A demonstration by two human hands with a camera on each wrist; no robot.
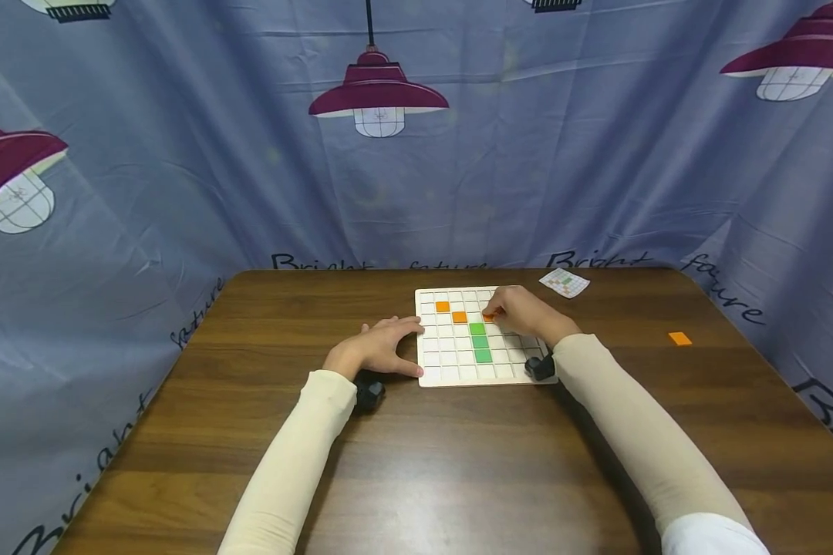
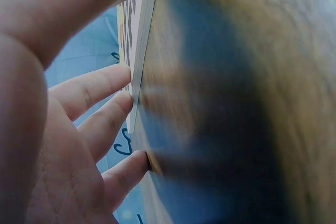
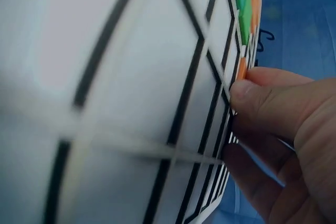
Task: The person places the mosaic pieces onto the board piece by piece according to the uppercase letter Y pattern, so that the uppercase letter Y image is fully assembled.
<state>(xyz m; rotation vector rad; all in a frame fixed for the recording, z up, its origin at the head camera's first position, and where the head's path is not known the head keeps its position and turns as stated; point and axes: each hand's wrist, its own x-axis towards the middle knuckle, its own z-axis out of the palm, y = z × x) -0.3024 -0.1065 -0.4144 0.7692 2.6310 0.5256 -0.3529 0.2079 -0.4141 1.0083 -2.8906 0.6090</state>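
Observation:
A white grid board (image 1: 447,374) lies flat on the table. Two orange tiles, one farther left (image 1: 442,307) and one nearer the middle (image 1: 459,317), sit in its squares, with a short column of green tiles (image 1: 480,341) below and right of them. My right hand (image 1: 527,312) pinches another orange tile (image 3: 242,68) between thumb and forefinger at the board's surface, partly covering it. With fingers spread, my left hand (image 1: 378,347) touches the board's left edge; in the left wrist view its fingertips (image 2: 123,72) meet that edge.
A small card (image 1: 564,283) printed with a coloured grid lies behind the board to the right. One loose orange tile (image 1: 680,338) is on the wooden table (image 1: 458,462) at the right. A blue curtain (image 1: 493,177) hangs behind the table.

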